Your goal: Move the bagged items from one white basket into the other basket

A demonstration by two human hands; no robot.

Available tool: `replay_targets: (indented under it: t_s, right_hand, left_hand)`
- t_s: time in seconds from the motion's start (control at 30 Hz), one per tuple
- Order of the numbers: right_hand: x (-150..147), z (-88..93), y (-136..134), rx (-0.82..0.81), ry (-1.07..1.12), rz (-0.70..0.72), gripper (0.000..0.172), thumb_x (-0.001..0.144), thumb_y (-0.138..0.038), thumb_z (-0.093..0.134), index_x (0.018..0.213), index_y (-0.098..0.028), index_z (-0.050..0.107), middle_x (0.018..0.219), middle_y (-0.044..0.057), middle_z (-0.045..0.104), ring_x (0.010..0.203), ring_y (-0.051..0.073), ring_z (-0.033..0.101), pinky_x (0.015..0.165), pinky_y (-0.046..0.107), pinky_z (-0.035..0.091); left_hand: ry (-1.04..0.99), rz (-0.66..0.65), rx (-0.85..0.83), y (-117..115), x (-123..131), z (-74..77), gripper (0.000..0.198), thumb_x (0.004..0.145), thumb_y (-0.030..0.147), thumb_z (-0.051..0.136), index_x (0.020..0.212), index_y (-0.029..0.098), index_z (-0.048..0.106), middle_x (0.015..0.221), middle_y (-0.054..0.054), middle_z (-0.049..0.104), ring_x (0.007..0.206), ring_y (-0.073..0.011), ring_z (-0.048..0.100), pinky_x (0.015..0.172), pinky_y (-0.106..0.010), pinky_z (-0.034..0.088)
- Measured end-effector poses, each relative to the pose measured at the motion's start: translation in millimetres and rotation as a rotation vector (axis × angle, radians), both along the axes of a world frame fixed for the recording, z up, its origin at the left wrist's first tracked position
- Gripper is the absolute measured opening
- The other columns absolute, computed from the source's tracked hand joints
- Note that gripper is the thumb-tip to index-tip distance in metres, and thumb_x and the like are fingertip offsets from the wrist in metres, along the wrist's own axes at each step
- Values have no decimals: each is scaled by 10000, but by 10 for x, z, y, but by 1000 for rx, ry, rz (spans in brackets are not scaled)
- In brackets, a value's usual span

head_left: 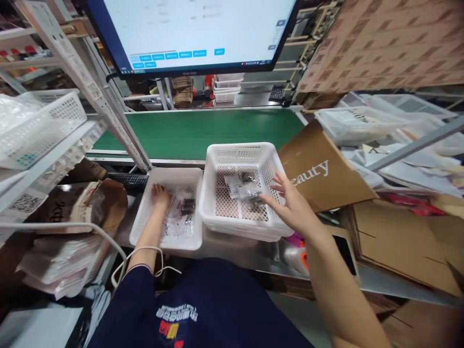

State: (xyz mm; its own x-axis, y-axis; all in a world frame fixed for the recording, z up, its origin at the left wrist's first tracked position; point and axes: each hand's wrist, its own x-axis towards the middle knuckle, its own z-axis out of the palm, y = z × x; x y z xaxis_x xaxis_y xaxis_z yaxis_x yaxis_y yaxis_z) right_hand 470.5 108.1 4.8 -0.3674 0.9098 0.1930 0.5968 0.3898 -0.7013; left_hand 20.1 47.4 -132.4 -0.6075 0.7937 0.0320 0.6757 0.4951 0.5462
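Note:
My left hand (pixel 160 197) reaches down into a white plastic basket (pixel 139 224) on the left, its fingers pointing down near the far left wall; what they touch, if anything, I cannot make out. Beside it in that basket lie clear plastic packets (pixel 181 224) and a small dark brown item (pixel 187 206). Over the right edge of a second white basket (pixel 237 223), my right hand (pixel 290 203) is open with fingers spread. Inside this basket are clear bags with dark contents (pixel 250 192) and a white labelled packet (pixel 233 185).
A monitor (pixel 203 34) hangs above a green conveyor belt (pixel 217 128). A brown cardboard piece (pixel 326 169) leans right of the baskets. Left are a keyboard (pixel 128 180), a shelf basket (pixel 68 113) and a white cable (pixel 94 227). A device with a dark screen (pixel 344 251) lies right.

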Motion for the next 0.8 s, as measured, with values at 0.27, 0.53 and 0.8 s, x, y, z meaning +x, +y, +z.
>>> replay_targets:
  t_s: [0.27,0.53,0.8]
  right_hand:
    - [372,-286,-370,57,78,-13,737,974,-706,667,1517,-216,575,1532,218,579,1117,345,787,999,549,669]
    - [536,-352,-610,103,185,-38,519,1017,-550,706,1444,-260,645,1471,160,622,1043,278,811,964,457,686]
    - [299,-269,-678,221,213,6,339,1039,-377,702,1348,-238,713,1396,138,691,973,230,818,952,407,689]
  left_hand:
    - [227,-121,-183,-146,-217,-231,238,928,12,498,1032,60,708,948,-219,722,1156,-396,667,1102,-542,464]
    - [367,-218,-94,-13,-49,-147,396,1084,184,420,1323,121,729,1229,-208,725,1268,-361,580,1172,-505,386]
    - [324,-169,52,-150,-204,158,457,1099,184,425,1500,23,574,1398,-210,637,1388,-369,481,1259,-528,327]
